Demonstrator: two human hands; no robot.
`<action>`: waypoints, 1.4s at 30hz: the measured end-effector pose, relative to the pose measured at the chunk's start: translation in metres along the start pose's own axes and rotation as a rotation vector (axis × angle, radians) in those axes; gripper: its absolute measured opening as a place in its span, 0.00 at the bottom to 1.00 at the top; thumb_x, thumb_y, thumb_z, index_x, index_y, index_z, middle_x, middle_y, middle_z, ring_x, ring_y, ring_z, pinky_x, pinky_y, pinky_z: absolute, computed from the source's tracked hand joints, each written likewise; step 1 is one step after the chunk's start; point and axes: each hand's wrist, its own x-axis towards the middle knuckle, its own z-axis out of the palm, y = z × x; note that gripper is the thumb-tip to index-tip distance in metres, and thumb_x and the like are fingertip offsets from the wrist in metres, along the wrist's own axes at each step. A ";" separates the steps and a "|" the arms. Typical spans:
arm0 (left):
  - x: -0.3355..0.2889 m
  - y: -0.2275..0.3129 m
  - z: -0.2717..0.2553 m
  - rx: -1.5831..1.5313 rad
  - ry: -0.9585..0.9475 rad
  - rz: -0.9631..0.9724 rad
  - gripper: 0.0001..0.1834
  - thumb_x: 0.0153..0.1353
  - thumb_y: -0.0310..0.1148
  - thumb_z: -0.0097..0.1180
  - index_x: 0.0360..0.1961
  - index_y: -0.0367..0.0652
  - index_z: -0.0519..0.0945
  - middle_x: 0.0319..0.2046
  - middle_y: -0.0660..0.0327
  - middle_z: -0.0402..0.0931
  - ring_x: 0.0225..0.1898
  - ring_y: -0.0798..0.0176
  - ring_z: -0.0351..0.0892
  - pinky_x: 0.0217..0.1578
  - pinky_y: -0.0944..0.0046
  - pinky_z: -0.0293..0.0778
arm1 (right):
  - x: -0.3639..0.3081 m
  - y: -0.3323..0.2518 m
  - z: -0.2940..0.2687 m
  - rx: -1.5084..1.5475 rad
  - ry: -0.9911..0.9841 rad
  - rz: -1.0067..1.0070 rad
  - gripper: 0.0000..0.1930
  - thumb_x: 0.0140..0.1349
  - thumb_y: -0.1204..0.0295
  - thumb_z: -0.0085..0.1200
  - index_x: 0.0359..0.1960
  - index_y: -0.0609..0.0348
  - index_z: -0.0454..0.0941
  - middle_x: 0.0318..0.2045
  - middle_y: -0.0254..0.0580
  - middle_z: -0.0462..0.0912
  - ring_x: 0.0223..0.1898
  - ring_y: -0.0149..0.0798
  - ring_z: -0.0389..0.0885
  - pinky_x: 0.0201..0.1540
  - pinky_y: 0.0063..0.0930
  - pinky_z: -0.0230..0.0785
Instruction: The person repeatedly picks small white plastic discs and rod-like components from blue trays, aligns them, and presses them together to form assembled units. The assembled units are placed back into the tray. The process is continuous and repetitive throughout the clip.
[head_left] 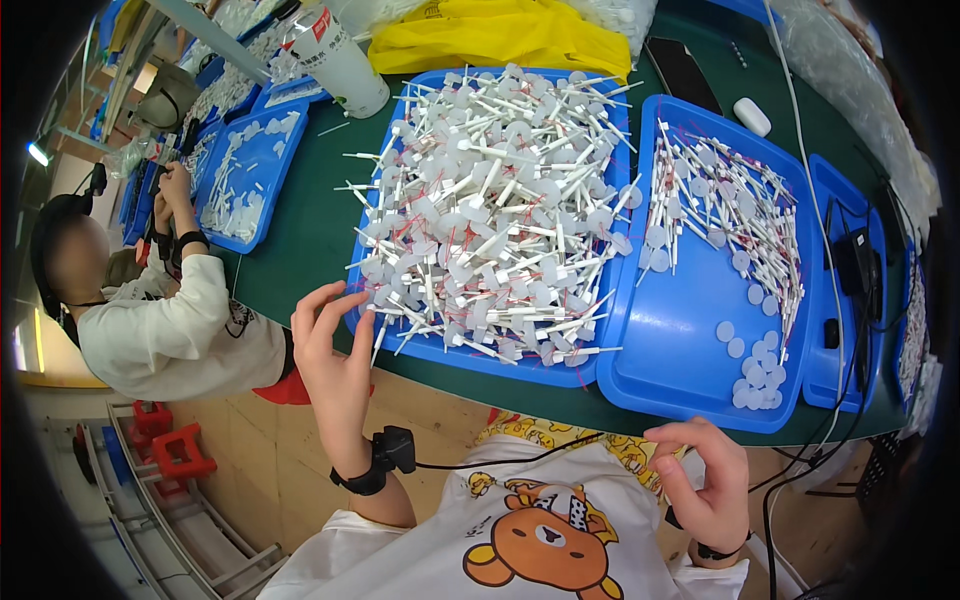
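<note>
In the head view, we find the stick-and-disc pieces (500, 210) heaped in a blue tray (545, 375) on the green table (305, 205). The left hand (335, 365) is at the tray's near left corner, fingers bent; we cannot tell whether they pinch the stick beside the thumb. The right hand (712, 480) is at the table's near edge, below the second tray (660, 345), fingers loosely curled, parted and bare. We judge each piece light, its stick fairly stiff, its disc thin and possibly slippery. We advise gripping the stick's thicker white part (the red strands look fine and liable to snag) and lifting singly, since the heap appears tangled.
</note>
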 end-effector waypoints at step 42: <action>-0.031 0.204 0.101 -0.453 -0.420 0.536 0.19 0.59 0.25 0.58 0.53 0.39 0.78 0.50 0.55 0.74 0.53 0.50 0.74 0.55 0.54 0.71 | 0.050 0.039 -0.091 -0.700 0.067 -0.156 0.19 0.61 0.72 0.60 0.53 0.64 0.75 0.59 0.57 0.71 0.63 0.60 0.69 0.63 0.45 0.66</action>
